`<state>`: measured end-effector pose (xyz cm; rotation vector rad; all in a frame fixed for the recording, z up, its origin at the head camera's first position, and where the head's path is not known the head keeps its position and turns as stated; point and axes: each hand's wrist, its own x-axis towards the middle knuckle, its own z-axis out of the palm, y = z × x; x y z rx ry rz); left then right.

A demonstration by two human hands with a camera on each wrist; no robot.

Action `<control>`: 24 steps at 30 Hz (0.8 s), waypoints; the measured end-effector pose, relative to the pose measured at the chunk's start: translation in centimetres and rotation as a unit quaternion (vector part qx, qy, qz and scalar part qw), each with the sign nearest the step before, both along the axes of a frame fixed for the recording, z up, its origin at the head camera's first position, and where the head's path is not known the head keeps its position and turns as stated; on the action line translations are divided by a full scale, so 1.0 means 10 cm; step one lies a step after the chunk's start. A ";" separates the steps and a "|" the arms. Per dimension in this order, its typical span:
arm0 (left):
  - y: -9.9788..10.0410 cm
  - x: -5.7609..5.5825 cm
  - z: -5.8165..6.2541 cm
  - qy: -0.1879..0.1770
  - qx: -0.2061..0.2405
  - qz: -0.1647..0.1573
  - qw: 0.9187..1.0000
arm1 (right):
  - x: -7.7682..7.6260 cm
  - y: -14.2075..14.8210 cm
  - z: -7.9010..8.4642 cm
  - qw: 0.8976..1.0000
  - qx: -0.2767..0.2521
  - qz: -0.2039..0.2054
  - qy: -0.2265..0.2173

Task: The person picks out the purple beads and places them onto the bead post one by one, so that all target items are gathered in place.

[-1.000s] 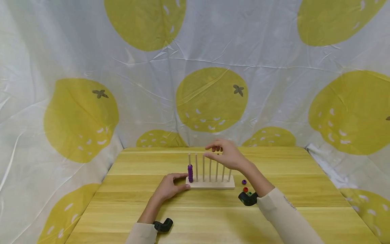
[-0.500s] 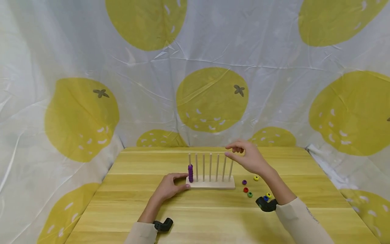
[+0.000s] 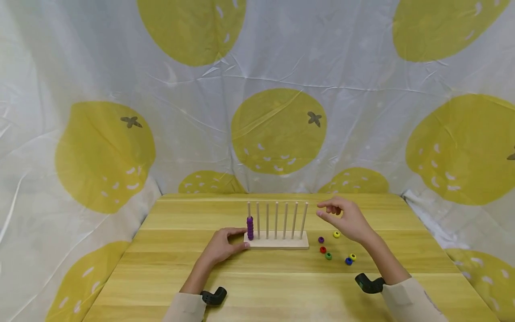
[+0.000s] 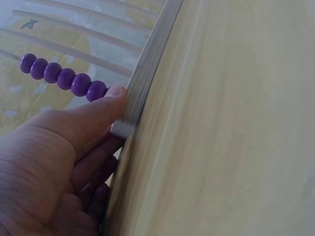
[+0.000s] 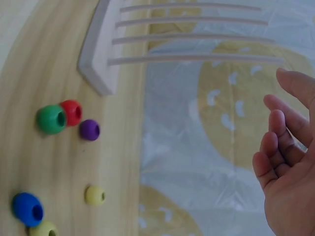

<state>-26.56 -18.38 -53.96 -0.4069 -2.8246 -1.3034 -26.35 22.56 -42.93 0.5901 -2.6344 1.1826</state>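
Note:
A pale wooden peg stand (image 3: 277,243) rests on the table, with several upright pegs in a row. Several purple beads (image 3: 250,228) are stacked on its leftmost peg; the other pegs are bare. At the stand's left end, my left hand (image 3: 221,246) holds the base between thumb and fingers. In the left wrist view its thumb (image 4: 106,101) lies close beside the lowest purple bead. My right hand (image 3: 348,220) is raised to the right of the rightmost peg, its fingers loosely bent with nothing between them.
Loose beads lie right of the stand: purple (image 3: 321,240), red (image 3: 323,249), green (image 3: 328,256), blue (image 3: 348,261) and two yellow, one farther back (image 3: 336,234). A lemon-print cloth (image 3: 277,134) hangs behind the table (image 3: 257,286).
My right hand has moved right from above the middle pegs, past the last one, and down a little, uncovering the loose beads. The left hand stays at the stand's end.

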 end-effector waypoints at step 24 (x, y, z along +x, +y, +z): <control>0.00 0.01 0.00 -0.002 -0.002 -0.002 1.000 | 0.00 0.32 -0.78 0.998 0.006 -0.007 -0.063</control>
